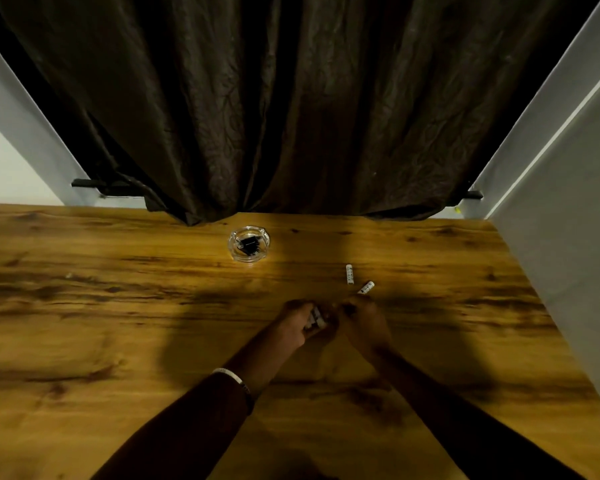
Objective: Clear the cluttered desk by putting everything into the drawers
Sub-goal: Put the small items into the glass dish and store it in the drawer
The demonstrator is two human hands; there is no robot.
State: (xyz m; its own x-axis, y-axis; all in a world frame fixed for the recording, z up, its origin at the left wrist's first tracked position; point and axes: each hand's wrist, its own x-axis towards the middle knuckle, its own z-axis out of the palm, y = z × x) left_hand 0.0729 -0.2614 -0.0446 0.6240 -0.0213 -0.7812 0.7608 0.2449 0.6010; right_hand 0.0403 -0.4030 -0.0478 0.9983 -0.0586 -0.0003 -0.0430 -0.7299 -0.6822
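Note:
Both my hands meet over the middle of the wooden desk (118,306). My left hand (297,322) is closed around several small white cylinders (315,318) that look like batteries. My right hand (362,322) pinches another white cylinder (366,288), whose end sticks out past my fingers. One more white cylinder (349,274) lies loose on the desk just beyond my right hand. A clear glass ashtray (248,244) with a small black object inside stands farther back. No drawer is in view.
A dark brown curtain (291,116) hangs behind the desk and touches its back edge. A pale wall (561,237) runs along the desk's right side. Another pale wall stands at the far left.

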